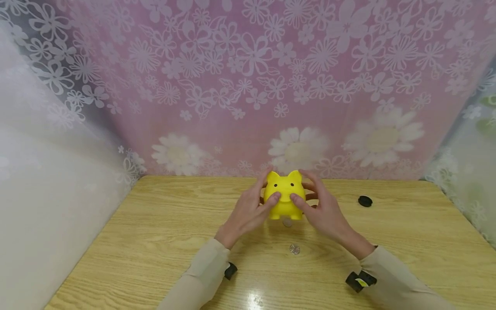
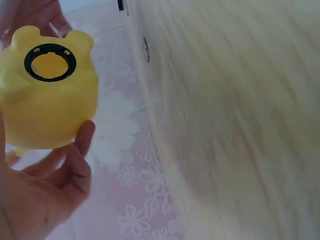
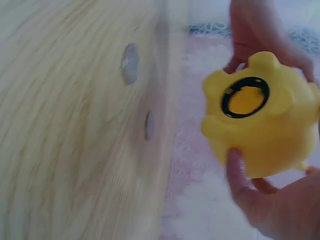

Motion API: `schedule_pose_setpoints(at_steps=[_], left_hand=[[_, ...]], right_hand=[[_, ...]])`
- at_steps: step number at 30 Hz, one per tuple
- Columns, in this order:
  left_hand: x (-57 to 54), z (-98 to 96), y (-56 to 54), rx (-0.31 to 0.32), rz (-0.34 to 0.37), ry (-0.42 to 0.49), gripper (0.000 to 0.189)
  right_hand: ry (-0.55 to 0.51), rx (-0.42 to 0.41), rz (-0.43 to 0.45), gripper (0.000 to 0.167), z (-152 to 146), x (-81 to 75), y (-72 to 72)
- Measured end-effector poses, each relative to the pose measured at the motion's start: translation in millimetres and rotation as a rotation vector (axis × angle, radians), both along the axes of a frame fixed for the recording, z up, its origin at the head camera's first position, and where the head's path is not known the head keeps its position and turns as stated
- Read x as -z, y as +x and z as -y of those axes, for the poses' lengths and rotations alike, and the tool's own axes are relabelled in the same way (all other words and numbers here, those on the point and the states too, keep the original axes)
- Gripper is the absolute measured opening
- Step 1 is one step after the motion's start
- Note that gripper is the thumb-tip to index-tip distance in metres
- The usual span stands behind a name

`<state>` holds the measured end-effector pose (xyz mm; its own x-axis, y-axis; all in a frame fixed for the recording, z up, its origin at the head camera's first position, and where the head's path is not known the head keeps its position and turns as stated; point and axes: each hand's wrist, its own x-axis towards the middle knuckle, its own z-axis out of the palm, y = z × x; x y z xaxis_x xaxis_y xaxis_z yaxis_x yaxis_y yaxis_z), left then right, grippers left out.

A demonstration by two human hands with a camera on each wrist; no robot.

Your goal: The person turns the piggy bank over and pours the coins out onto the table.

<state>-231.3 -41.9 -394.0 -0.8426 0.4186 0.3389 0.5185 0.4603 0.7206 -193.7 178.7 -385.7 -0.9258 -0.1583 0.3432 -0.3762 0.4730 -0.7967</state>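
Both hands hold a yellow piggy bank (image 1: 285, 196) up over the wooden table, its face toward the head camera. My left hand (image 1: 249, 211) grips one side, thumb on the front beside the snout. On the other side my right hand (image 1: 323, 209) grips it the same way, fingers behind. In the wrist views the piggy bank's underside (image 2: 60, 110) shows a round hole edged by a black ring (image 3: 223, 102), with no cover in it. Below it on the table lie a coin (image 1: 287, 222) and a nearer silver coin (image 1: 294, 249).
A small round black cap (image 1: 365, 201) lies on the table (image 1: 162, 241) to the right. Pink flowered cloth (image 1: 232, 86) hangs behind the back edge, with pale cloth at both sides. Black wrist devices (image 1: 360, 280) sit at both sleeves.
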Motion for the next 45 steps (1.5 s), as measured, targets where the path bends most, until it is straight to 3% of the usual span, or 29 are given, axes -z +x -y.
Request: schedule_pose_setpoints(at_steps=[7,13,19,23,31,45], left_hand=[[2.8,-5.9,1.8,-0.056,0.155,-0.077,0.063],[-0.6,-8.1,3.2,-0.093,0.229,-0.138,0.066],[-0.9,-7.2,3.4,-0.043,0.365,-0.081,0.068],[1.5,-5.8,2.8,-0.009,0.419,-0.051,0.067],[2.3,-4.2,1.1,0.026,0.453,-0.010,0.067],[4.0,-3.2,-0.3,0.067,0.497,0.023,0.067]], right_hand=[[-0.124,-0.044,0.286,0.063,0.8,-3.8,-0.4],[-0.163,-0.051,0.414,0.070,0.6,-6.2,-0.5],[-0.174,-0.056,0.519,0.077,2.1,-5.6,0.4],[-0.179,-0.072,0.559,0.079,1.7,-3.0,0.5],[-0.207,-0.104,0.613,0.079,-2.7,-1.8,-1.3],[-0.223,-0.140,0.591,0.077,-3.2,-3.5,0.8]])
